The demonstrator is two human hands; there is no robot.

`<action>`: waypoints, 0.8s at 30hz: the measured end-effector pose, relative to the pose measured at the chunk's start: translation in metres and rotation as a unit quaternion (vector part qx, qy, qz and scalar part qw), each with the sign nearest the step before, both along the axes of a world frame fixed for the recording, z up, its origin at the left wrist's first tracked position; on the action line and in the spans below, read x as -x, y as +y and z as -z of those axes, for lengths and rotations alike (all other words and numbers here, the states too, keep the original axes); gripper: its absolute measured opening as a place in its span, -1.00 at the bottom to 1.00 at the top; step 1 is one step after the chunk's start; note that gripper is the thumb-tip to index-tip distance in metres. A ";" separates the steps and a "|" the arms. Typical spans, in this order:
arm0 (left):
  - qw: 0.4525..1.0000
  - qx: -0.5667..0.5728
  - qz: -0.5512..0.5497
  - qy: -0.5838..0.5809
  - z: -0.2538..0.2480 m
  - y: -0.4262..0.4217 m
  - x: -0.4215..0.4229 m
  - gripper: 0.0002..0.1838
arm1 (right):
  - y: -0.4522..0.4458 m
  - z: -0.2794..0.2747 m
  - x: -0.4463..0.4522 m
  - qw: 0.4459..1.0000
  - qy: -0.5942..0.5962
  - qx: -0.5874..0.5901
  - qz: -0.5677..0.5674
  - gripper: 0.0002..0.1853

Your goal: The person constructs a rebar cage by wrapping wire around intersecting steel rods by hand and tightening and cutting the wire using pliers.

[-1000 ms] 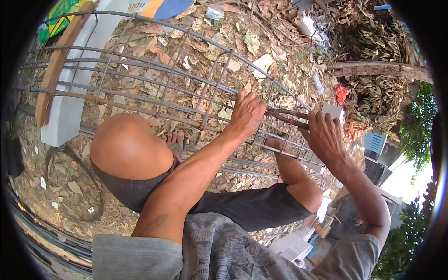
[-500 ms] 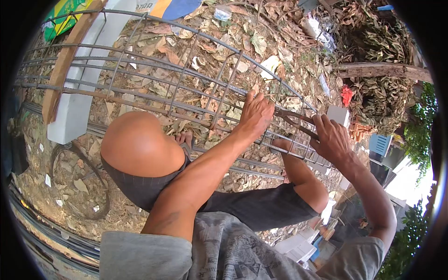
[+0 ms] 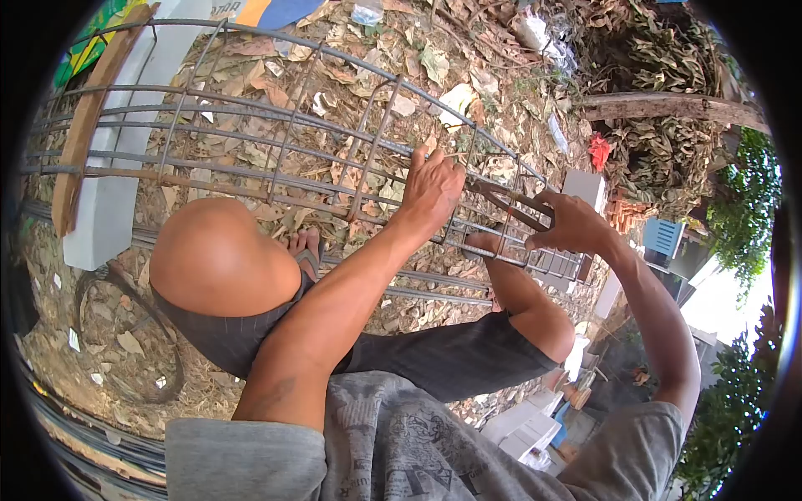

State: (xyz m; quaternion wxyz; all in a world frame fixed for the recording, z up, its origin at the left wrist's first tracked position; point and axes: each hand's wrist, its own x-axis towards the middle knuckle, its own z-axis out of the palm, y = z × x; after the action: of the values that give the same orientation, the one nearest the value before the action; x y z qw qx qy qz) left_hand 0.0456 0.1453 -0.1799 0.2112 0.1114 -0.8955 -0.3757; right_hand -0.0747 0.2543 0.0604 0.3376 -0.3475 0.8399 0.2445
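My left hand (image 3: 433,188) is closed on a bar of the long steel rebar cage (image 3: 284,121), near a cross tie. The fingertips are partly hidden behind the bars. Just right of it, the jaws of dark metal pincers (image 3: 510,203) rest at the cage. My right hand (image 3: 572,224) holds the pincers by the handles, its thumb apart from the fingers. The handles look slightly spread. Whatever the jaws touch is too small to make out.
A wooden board (image 3: 92,125) and a pale concrete beam (image 3: 113,175) lie under the cage's left part. My bent knees are close below the cage. Dry leaves cover the ground. A wire coil (image 3: 171,359) lies lower left, and a wooden beam (image 3: 668,106) upper right.
The view has shifted, moving the scene leftward. My right hand has turned on the pincers, its thumb now showing below the handles. My left hand stays at the same part of the cage.
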 end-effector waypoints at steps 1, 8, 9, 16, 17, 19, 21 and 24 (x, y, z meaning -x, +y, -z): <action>1.000 -0.005 0.000 0.003 0.000 0.002 -0.002 -0.84 | 0.001 0.000 -0.004 1.000 0.007 -0.014 -0.003 -0.36; 1.000 0.003 -0.010 0.022 0.004 0.004 0.000 -0.85 | 0.005 0.006 0.011 0.872 -0.277 -0.036 0.402 -0.45; 1.000 -0.006 -0.007 0.025 0.004 0.003 0.000 -0.85 | 0.008 0.006 0.008 0.930 -0.199 -0.008 0.310 -0.45; 0.999 -0.030 -0.007 0.020 0.003 0.002 0.001 -0.86 | 0.008 0.009 -0.035 0.903 0.240 0.032 -0.354 -0.54; 0.999 -0.031 -0.005 0.012 0.002 0.002 0.001 -0.86 | 0.012 0.012 -0.031 0.903 0.240 0.032 -0.355 -0.52; 0.999 -0.040 0.004 0.007 0.001 0.002 -0.001 -0.87 | 0.021 0.020 -0.019 0.902 0.236 0.033 -0.359 -0.47; 0.999 -0.044 0.003 0.003 0.002 -0.002 -0.001 -0.86 | -0.001 0.018 -0.003 0.989 0.102 -0.072 -0.081 -0.42; 1.000 -0.016 -0.012 0.016 0.002 0.002 0.001 -0.85 | 0.013 0.014 0.009 0.955 -0.109 -0.097 0.258 -0.33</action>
State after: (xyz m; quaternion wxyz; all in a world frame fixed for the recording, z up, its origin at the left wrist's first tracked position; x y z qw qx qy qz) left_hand 0.0443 0.1470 -0.1822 0.2281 0.1195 -0.8844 -0.3893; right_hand -0.0840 0.2676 0.0464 0.5106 -0.1090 0.8313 0.1904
